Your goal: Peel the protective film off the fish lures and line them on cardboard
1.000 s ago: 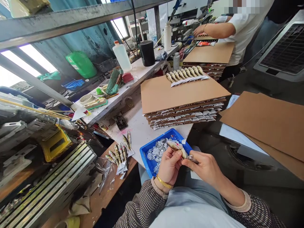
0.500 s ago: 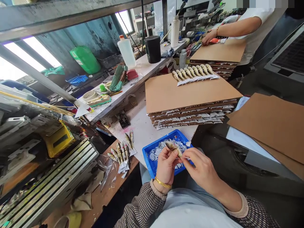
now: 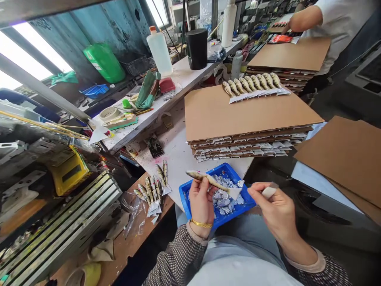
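Observation:
My left hand is closed around the middle of a fish-shaped lure, dark-backed and pale-bellied, with a whitish tail pointing right. Between the fingers of my right hand is a small flat whitish piece with a darker end; its kind is unclear. The right hand is apart from the lure, just right of its tail. Beneath both lies a blue tray holding crumpled silvery foil scraps. Several similar lures with white-wrapped tails rest on the bench to the left.
A stack of cardboard sheets carries a row of lures at its far edge. More cardboard lies at right. A phone is on the table. Bottles and a black container stand on the shelf. Another person's arm is at back right.
My right hand has moved right, away from the lure, and the whitish piece now shows in it. The lure has turned lengthwise in my left hand, its tail exposed. The view has shifted slightly.

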A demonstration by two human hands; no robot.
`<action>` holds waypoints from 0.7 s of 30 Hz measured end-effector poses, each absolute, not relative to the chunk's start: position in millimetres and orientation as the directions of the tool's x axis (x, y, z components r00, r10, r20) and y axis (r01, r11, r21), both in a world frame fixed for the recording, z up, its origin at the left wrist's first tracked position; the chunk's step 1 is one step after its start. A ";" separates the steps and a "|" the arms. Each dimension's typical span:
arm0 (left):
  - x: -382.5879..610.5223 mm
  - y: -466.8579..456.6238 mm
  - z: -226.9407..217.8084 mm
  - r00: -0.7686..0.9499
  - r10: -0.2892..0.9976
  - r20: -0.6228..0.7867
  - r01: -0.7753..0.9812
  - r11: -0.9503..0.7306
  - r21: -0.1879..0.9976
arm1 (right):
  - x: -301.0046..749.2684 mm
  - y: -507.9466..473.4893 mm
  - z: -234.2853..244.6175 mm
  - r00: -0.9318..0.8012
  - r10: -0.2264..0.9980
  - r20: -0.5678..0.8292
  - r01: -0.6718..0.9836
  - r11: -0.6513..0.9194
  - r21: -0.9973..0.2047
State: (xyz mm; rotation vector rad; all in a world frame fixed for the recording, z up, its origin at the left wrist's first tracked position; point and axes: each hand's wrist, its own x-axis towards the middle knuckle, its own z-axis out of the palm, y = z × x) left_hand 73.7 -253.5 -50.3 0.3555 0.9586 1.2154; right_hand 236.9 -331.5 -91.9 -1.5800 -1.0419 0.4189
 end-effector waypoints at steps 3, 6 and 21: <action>60.2 -232.0 -45.8 0.055 0.913 -0.404 -0.590 0.356 0.724 | 259.3 -326.1 -106.0 0.515 0.834 0.198 0.393 -0.025 -0.919; 51.6 -215.7 -36.9 0.143 0.912 -0.384 -0.513 0.400 0.759 | 269.4 -316.0 -117.9 0.410 0.897 0.162 0.433 -0.035 -0.901; 196.9 3.8 47.1 0.279 0.952 -0.124 0.023 0.123 0.992 | 277.1 -294.6 -155.7 0.144 0.854 0.500 0.677 0.283 -0.680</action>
